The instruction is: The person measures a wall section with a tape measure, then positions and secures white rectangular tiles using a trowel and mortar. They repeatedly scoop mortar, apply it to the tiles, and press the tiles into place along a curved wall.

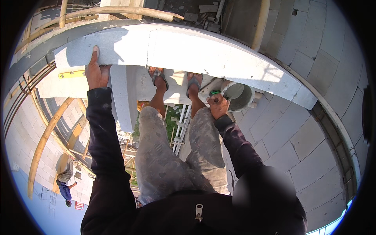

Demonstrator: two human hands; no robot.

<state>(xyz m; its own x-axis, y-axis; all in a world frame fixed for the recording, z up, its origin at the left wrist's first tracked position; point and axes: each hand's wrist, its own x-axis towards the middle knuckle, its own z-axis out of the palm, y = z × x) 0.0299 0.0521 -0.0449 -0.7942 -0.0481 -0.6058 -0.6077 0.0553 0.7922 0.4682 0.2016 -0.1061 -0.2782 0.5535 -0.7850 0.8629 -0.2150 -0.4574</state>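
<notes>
My left hand (98, 72) grips the near edge of a long white wall block (117, 45), its thumb lying on the face and its fingers hidden behind the edge. The block ends at the left and meets another white block (203, 51) at a thin joint. In front of my legs, at the right, my right hand (218, 106) is closed around a tool with a green and black handle (214, 93); the rest of the tool is hidden. Close beside that hand stands a grey bucket (244, 101) with grey wet mix (234, 91) inside.
A yellow spirit level (71, 74) rests on a pale ledge left of my left hand. Bamboo poles (47, 137) rise at the left, with another person (64, 188) farther off. My sandalled feet (158, 76) stand on a narrow ledge above a deep gap with white pipes (182, 125). Block walls (282, 137) stand right.
</notes>
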